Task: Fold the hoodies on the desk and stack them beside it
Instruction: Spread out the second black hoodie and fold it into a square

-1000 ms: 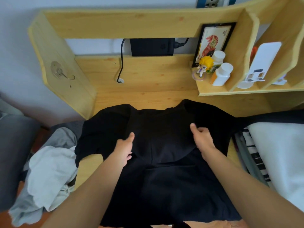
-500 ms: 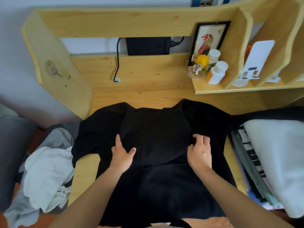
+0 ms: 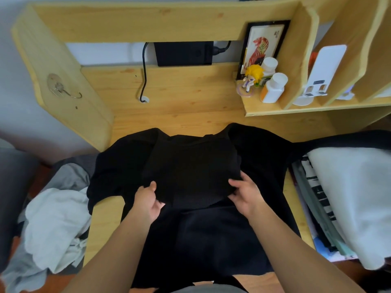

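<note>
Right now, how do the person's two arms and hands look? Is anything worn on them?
Both forearms are bare: no sleeve shows up to the bottom edge of the picture. The left hand and the right hand have no glove, ring, watch or bracelet that can be seen. No markings show on either arm.

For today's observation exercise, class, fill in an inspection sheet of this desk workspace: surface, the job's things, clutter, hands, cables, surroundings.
Surface: wooden desk, bare wood showing behind the garment.
Job's things: black hoodie spread flat, its hood laid down over the body.
Clutter: yellow-haired figurine, two white bottles and a framed picture on the shelf.
Hands: left hand and right hand grip the hood's lower edge at either side.
Cables: black cable drops into a desk hole.
Surroundings: pale garment heap left of the desk; stacked fabrics right.
</note>
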{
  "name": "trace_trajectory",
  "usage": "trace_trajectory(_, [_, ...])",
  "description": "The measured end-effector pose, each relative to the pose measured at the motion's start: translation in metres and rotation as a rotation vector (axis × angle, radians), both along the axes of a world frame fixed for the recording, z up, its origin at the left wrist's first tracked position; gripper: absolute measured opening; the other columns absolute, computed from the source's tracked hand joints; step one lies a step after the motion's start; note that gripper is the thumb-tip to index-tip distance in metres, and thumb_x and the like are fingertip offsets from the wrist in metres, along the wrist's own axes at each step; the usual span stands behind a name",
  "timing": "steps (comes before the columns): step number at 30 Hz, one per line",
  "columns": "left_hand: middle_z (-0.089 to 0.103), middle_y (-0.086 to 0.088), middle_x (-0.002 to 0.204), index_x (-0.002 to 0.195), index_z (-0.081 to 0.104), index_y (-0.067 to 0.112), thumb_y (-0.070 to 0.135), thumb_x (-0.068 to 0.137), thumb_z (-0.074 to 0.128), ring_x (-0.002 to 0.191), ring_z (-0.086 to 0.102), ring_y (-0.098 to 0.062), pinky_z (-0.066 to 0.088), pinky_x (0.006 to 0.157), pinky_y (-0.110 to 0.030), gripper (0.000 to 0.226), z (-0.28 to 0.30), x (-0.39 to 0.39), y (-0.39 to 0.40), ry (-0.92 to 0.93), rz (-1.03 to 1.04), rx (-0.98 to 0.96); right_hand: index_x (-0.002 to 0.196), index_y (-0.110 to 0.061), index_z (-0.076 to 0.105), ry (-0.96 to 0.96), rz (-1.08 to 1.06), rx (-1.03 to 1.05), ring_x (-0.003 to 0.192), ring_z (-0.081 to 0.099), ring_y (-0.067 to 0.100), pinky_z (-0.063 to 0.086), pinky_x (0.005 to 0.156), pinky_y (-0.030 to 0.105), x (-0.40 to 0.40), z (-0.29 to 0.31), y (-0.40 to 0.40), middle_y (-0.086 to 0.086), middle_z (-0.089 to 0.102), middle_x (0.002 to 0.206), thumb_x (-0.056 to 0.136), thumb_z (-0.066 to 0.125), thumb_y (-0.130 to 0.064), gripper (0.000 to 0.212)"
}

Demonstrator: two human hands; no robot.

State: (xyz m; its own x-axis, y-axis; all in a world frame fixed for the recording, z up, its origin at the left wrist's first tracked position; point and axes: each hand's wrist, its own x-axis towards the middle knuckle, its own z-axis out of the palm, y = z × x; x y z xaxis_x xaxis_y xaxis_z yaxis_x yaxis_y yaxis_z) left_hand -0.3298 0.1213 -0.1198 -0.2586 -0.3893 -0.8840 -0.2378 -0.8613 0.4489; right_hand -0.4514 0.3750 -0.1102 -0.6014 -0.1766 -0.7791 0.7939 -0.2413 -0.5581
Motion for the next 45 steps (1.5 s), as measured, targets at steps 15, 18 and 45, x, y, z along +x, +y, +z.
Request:
trace_trajectory(15, [0.044,-0.006,0.152,0.145,0.049,0.027,0.048,0.095,0.062,0.142,0.04,-0.03,0.041,0.114,-0.045,0.056,-0.024,0.041,0.056,-0.148,-1.654,-1.616,0.142,-0.03,0.052,0.549,1.049,0.67,0.107,0.066,0.026,0.057,0.092,0.038,-0.082,0.003,0.0,0.004,0.065,0.12,0.092,0.05,0.005,0.062])
trace_trajectory(18, [0.049,-0.008,0.151,0.134,0.058,0.019,0.027,0.095,0.069,0.145,0.041,-0.031,0.044,0.114,-0.043,0.041,-0.03,0.044,0.052,-0.161,-1.646,-1.582,0.148,-0.02,0.046,0.524,1.161,0.731,0.106,0.063,0.025,0.054,0.09,0.034,-0.093,0.002,0.004,0.011,0.06,0.126,0.098,0.047,0.003,0.055])
trace_trajectory(45, [0.012,-0.006,0.168,0.16,0.015,0.04,0.042,0.099,0.055,0.155,0.015,-0.032,0.022,0.125,-0.049,0.073,-0.013,0.048,0.078,-0.146,-1.746,-1.58,0.157,-0.03,0.023,0.374,0.463,0.622,0.124,0.048,0.021,0.049,0.104,0.037,-0.009,-0.006,-0.009,-0.001,0.026,0.148,0.085,0.076,-0.04,0.089])
